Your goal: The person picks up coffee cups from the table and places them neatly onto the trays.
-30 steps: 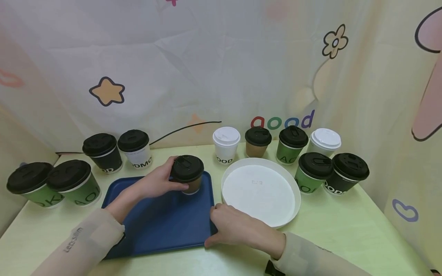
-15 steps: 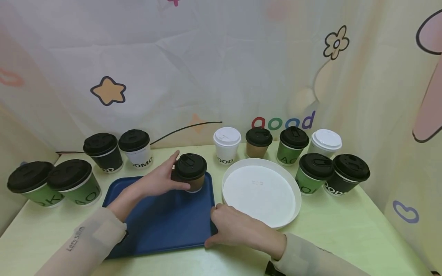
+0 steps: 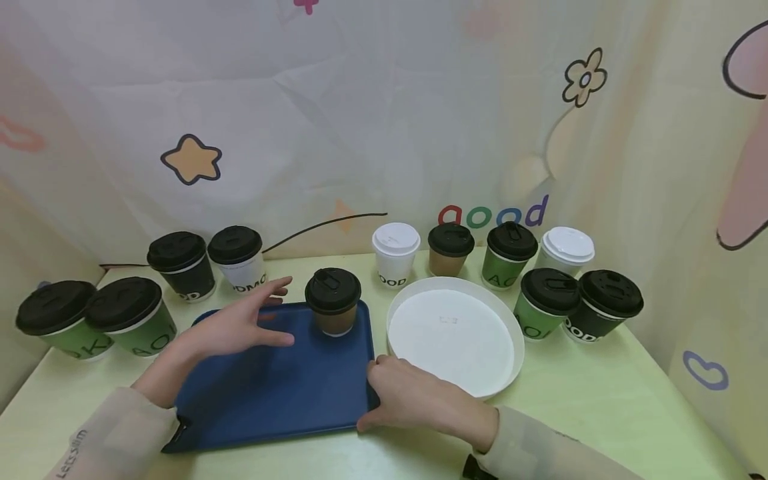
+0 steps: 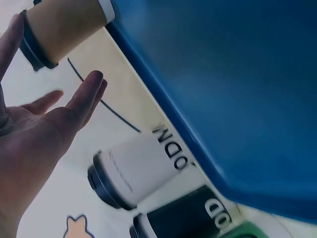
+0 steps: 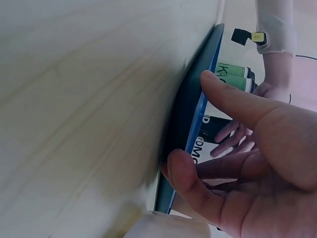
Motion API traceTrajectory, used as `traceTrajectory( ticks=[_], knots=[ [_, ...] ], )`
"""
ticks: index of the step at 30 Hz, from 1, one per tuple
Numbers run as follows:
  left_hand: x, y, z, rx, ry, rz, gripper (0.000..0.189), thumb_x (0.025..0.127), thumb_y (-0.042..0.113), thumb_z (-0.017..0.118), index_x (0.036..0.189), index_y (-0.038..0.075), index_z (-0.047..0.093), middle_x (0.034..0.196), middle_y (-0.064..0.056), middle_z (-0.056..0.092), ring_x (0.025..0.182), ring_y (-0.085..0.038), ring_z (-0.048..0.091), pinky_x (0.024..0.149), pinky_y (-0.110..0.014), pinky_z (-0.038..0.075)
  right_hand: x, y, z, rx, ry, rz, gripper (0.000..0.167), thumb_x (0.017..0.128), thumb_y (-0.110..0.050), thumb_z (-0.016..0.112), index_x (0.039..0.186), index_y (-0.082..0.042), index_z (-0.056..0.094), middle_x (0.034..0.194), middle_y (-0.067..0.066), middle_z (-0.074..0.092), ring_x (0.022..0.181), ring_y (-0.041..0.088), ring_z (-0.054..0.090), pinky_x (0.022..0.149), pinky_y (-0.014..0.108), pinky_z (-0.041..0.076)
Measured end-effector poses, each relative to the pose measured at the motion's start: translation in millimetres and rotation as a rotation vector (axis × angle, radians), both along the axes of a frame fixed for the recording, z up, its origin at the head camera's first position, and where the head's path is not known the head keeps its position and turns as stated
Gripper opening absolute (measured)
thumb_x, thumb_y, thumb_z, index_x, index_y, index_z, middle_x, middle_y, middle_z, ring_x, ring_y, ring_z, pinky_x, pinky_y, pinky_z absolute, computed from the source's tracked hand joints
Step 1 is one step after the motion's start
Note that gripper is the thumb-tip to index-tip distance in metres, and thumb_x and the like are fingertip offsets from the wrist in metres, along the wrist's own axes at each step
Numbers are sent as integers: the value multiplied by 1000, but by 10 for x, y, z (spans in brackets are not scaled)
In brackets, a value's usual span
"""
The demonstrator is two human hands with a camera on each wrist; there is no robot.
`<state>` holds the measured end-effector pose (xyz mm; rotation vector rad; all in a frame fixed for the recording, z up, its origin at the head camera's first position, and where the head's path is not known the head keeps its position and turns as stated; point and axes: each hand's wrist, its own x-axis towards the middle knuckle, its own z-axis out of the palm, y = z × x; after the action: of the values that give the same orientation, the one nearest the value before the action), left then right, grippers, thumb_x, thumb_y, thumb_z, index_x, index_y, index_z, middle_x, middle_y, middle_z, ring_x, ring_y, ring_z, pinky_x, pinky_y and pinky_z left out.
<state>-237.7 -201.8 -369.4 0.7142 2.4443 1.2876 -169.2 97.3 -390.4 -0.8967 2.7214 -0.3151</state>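
A brown paper cup with a black lid (image 3: 333, 303) stands upright in the far right corner of the blue tray (image 3: 276, 393). My left hand (image 3: 231, 327) hovers over the tray's far left part, fingers spread and holding nothing. In the head view a gap shows between it and the brown cup. My right hand (image 3: 414, 400) grips the tray's right edge near the front corner. The right wrist view shows the thumb (image 5: 233, 94) along the rim and curled fingers (image 5: 193, 183) at the tray's side.
Left of the tray stand two green cups (image 3: 135, 320), a black cup (image 3: 183, 267) and a white cup (image 3: 237, 257), all black-lidded. A round white dish (image 3: 456, 333) lies close to my right hand. Several more lidded cups, including a white one (image 3: 395, 257), stand behind and right of it.
My left hand has let go of the brown cup and drawn back to the left. The cup had shifted slightly right before that. My right hand keeps its place on the tray.
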Motion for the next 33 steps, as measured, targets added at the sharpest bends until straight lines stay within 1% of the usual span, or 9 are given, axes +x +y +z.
traceTrajectory(
  ticks=[5, 10, 14, 18, 21, 23, 25, 29, 33],
  knots=[
    [83, -181, -6, -26, 8, 12, 95, 92, 20, 81, 161, -1, 19, 163, -25, 23, 146, -50, 27, 110, -61, 35, -6, -3, -2, -7, -5, 7, 58, 74, -47, 92, 100, -1, 68, 85, 2, 57, 72, 11, 54, 67, 28, 51],
    [185, -348, -45, -15, 27, 11, 92, 92, 20, 80, 161, 1, 21, 162, -26, 25, 145, -51, 27, 110, -63, 34, 0, 0, -11, -11, -5, 8, 59, 74, -47, 92, 102, -1, 69, 86, 3, 58, 73, 11, 55, 67, 28, 51],
    [286, -490, -58, -26, 39, 39, 88, 94, 22, 78, 161, 6, 24, 162, -23, 28, 145, -50, 29, 110, -62, 34, 1, 2, -14, -16, -1, 10, 59, 74, -48, 92, 102, -1, 69, 86, 2, 58, 73, 11, 55, 67, 28, 51],
    [355, -648, -61, -56, 58, 68, 80, 96, 23, 75, 159, 5, 29, 160, -23, 32, 142, -49, 35, 108, -58, 37, -10, 13, -11, -13, -1, 9, 59, 74, -48, 92, 102, -1, 69, 86, 2, 58, 72, 11, 55, 67, 28, 51],
    [407, -762, -63, -80, 82, 89, 74, 98, 21, 74, 157, 3, 33, 157, -23, 36, 139, -47, 40, 107, -45, 44, -18, 16, -10, -8, -8, 5, 60, 74, -48, 92, 103, -1, 69, 86, 2, 59, 73, 11, 56, 67, 28, 51],
    [444, -830, -69, -97, 97, 111, 70, 98, 22, 73, 155, 4, 37, 156, -21, 40, 138, -46, 43, 105, -34, 46, -19, 15, -11, -7, -8, 4, 60, 74, -48, 92, 103, -1, 69, 86, 2, 58, 73, 11, 56, 67, 28, 52],
    [490, -898, -72, -124, 105, 139, 66, 99, 24, 72, 154, 6, 40, 154, -19, 43, 135, -43, 46, 100, -25, 47, -15, 11, -9, -7, -8, 4, 60, 74, -48, 92, 103, -1, 69, 86, 2, 58, 73, 12, 56, 68, 28, 52],
    [562, -1040, -90, -168, 99, 178, 61, 101, 25, 70, 153, 8, 42, 151, -18, 48, 131, -38, 52, 91, -23, 50, -7, 5, -8, -6, -3, 7, 59, 74, -47, 92, 102, -1, 69, 85, 2, 58, 73, 12, 56, 68, 28, 51],
    [601, -1160, -123, -161, 84, 192, 58, 102, 22, 68, 151, 3, 44, 147, -20, 50, 124, -19, 58, 86, -24, 53, -9, 5, -8, -1, 2, 10, 58, 74, -47, 92, 102, -1, 69, 85, 2, 58, 73, 11, 56, 67, 28, 51]
  ],
)
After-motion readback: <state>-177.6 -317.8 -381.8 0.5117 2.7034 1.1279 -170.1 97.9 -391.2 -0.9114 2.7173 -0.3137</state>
